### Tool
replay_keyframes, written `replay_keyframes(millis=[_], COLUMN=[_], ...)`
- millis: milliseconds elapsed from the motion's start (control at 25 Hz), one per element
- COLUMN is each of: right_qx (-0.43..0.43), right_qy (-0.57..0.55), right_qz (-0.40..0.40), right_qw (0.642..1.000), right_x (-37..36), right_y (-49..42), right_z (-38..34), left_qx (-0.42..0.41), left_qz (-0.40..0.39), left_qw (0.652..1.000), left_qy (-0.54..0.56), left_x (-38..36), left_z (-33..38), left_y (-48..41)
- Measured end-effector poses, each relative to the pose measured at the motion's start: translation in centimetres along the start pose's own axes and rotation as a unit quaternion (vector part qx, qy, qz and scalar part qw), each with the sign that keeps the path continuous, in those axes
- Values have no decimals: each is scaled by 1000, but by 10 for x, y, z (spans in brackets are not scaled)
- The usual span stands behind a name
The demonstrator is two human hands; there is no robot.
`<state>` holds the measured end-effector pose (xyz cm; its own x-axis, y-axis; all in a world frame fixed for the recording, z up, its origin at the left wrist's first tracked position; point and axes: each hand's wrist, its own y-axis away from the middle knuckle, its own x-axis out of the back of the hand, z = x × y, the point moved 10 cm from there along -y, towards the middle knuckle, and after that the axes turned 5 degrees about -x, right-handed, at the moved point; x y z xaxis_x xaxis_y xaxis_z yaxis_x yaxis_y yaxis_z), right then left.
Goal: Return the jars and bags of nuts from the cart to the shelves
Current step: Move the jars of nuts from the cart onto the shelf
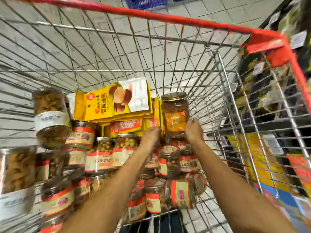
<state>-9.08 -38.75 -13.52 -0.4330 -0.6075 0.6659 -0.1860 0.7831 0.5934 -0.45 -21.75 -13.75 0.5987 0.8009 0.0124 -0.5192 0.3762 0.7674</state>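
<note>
Both arms are bare, with no sleeves showing. The left hand (pixel 150 137) and the right hand (pixel 193 130) wear no gloves, rings or watch. Both look blurry. Dark trousers (pixel 165 222) show low down.

cart (pixel 223 68) | both hands reach in | right hand (pixel 193 130) possibly touching jar (pixel 175 111)

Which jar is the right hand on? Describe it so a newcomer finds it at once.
Start at the wire cart and go to the yellow bags stacked at its far end. Just right of them a jar stands upright, with the right hand at its base. Only it has an orange label and gold lid; the other jars wear red-banded or white labels.
</note>
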Motion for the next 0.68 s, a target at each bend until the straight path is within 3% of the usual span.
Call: replay_keyframes(millis=[160, 280, 400, 480, 680], right_qx=[-19, -9, -31, -36, -61], right_qy=[18, 53, 37, 2, -106], right_qz=[-13, 20, 33, 45, 47], right_qw=[1000, 998, 998, 998, 991], right_x=[-27, -34, -33, -28, -1], right_y=[-49, -60, -57, -48, 26], right_z=[14, 23, 19, 10, 4], left_qx=[-15, -3, -66, -91, -164], left_qz=[12, 6, 86, 92, 90], left_qw=[1000, 999, 994, 992, 967], left_qy=[-5, -34, -2, 7, -172], left_x=[-35, -60, -56, -49, -20], left_z=[-16, -31, -16, -2, 52], left_y=[-77, -105, -111, -106, -45])
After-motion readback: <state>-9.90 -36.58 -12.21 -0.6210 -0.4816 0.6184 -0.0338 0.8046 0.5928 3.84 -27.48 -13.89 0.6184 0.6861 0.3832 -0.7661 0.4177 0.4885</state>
